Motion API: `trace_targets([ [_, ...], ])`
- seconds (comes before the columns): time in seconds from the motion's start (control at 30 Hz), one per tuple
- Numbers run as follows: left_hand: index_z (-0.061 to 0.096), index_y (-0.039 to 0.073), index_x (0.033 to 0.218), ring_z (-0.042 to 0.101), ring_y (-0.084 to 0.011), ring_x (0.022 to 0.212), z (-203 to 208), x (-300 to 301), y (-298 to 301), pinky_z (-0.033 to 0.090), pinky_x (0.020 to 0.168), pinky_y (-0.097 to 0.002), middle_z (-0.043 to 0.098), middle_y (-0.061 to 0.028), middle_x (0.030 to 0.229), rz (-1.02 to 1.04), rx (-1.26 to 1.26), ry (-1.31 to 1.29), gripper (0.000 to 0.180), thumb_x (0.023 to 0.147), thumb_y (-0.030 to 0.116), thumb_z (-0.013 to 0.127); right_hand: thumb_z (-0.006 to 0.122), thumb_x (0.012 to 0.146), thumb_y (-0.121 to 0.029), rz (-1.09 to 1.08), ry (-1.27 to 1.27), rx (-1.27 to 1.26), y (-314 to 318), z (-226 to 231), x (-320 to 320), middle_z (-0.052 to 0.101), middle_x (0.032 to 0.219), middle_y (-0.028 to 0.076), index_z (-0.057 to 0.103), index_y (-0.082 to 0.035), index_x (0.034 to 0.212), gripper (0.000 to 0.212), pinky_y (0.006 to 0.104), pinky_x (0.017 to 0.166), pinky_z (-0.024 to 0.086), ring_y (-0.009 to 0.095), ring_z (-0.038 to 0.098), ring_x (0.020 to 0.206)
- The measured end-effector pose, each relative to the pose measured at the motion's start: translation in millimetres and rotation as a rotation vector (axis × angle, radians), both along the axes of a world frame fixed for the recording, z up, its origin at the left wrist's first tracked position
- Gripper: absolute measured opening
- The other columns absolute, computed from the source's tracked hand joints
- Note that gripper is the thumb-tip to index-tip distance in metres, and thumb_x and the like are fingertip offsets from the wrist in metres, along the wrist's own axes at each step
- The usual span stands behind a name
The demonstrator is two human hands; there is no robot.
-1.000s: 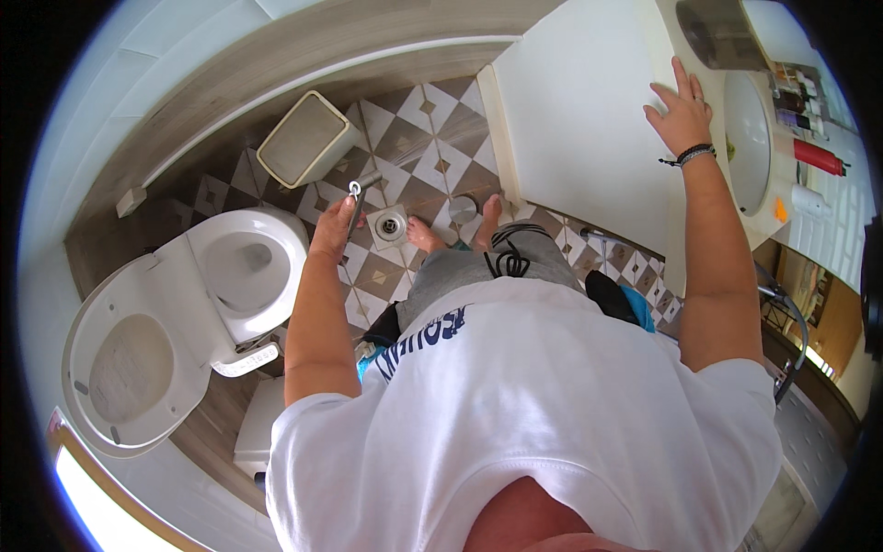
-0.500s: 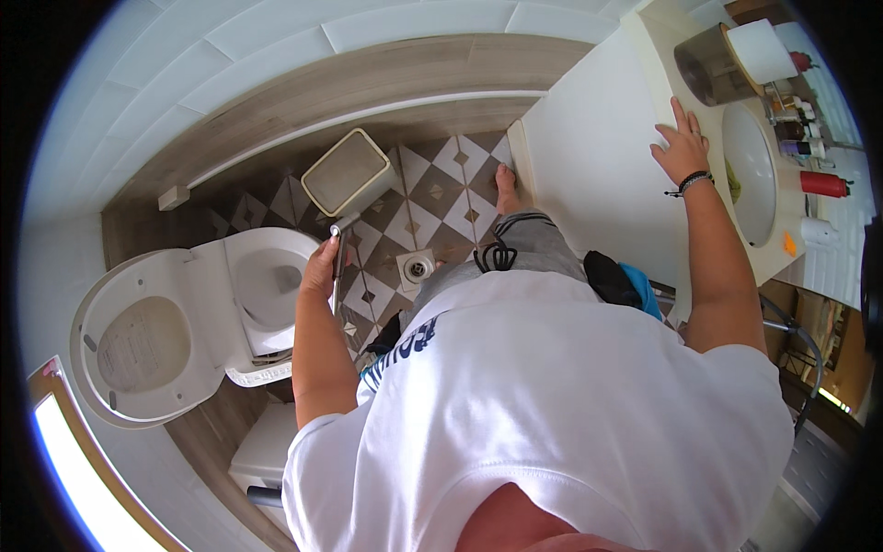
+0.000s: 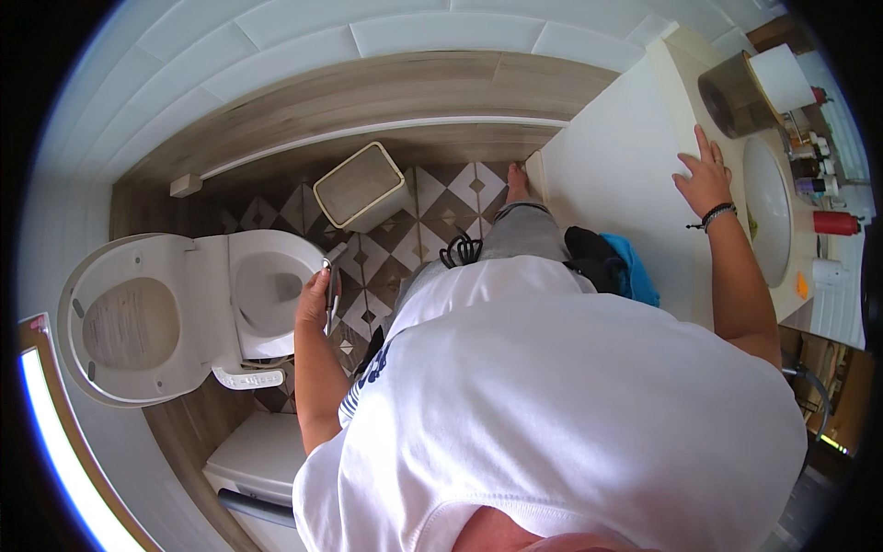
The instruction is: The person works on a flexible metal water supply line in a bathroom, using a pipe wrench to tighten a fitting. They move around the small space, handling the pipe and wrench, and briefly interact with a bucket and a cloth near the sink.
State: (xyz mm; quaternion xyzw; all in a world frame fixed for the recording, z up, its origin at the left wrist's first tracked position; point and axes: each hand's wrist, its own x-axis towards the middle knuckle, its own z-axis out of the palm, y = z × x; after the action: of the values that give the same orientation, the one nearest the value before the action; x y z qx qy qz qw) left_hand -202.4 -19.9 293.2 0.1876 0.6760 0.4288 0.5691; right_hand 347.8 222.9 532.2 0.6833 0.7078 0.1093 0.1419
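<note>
My left hand (image 3: 314, 302) is wrapped round a grey handheld sprayer (image 3: 334, 261), its head pointing up and away past my fingers. The hand hovers by the right rim of the white toilet bowl (image 3: 292, 241), whose lid and seat (image 3: 175, 267) are raised. A thin hose seems to hang below the hand, partly hidden. My right hand (image 3: 705, 182), fingers spread, rests on the cream vanity counter (image 3: 682, 83) beside the white washbasin (image 3: 773, 221). It holds nothing.
A grey bin (image 3: 382, 213) with a cream rim stands on the patterned floor tiles. Bottles, a smoky container (image 3: 739, 95) and a red bottle (image 3: 835, 223) line the counter. A white cabinet (image 3: 250, 460) stands at lower left; blue cloth (image 3: 635, 271) hangs beside my body.
My body leans further forward, and the shirt now covers the floor drain. The left hand with the sprayer sits a little lower in view, against the bowl's edge. The right hand stays on the counter.
</note>
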Motion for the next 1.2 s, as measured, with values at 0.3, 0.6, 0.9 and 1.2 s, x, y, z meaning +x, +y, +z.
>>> trace_targets([
  [0.3,0.055,-0.001,0.098,0.049,-0.0145,0.068,30,23,-15,0.038,0.067,-0.0270,0.055,-0.0055,0.074,-0.047,-0.121,0.006,0.059,0.070,0.051,0.060,0.063,0.069,-0.022,0.026,-0.022,-0.013,5,-2,2,0.013,0.140,-0.002,0.061,-0.017,0.099,0.030,0.0492,0.092,0.028,0.029,0.023,0.124],
  [0.6,0.054,-0.004,0.101,0.050,-0.0121,0.072,42,54,27,0.040,0.067,-0.0250,0.056,-0.0050,0.077,-0.224,-0.147,0.116,0.053,0.077,0.042,0.055,0.061,0.069,-0.024,0.095,-0.056,0.006,6,-10,16,0.015,0.139,-0.003,0.061,-0.018,0.100,0.032,0.0509,0.090,0.029,0.030,0.025,0.122],
  [0.9,0.056,-0.004,0.103,0.048,-0.0109,0.070,34,99,53,0.039,0.063,-0.0240,0.056,-0.0048,0.076,-0.243,-0.211,0.127,0.058,0.074,0.047,0.059,0.061,0.070,-0.026,0.162,-0.031,0.047,10,-16,25,0.017,0.139,-0.004,0.061,-0.019,0.100,0.031,0.0507,0.089,0.031,0.031,0.028,0.121],
  [1.2,0.055,-0.005,0.103,0.051,-0.0123,0.069,31,113,80,0.042,0.062,-0.0248,0.058,-0.0077,0.082,-0.231,-0.231,0.135,0.053,0.076,0.041,0.060,0.060,0.071,-0.030,0.138,-0.086,0.045,11,-17,23,0.017,0.139,-0.004,0.059,-0.021,0.103,0.033,0.0521,0.090,0.030,0.030,0.027,0.122],
])
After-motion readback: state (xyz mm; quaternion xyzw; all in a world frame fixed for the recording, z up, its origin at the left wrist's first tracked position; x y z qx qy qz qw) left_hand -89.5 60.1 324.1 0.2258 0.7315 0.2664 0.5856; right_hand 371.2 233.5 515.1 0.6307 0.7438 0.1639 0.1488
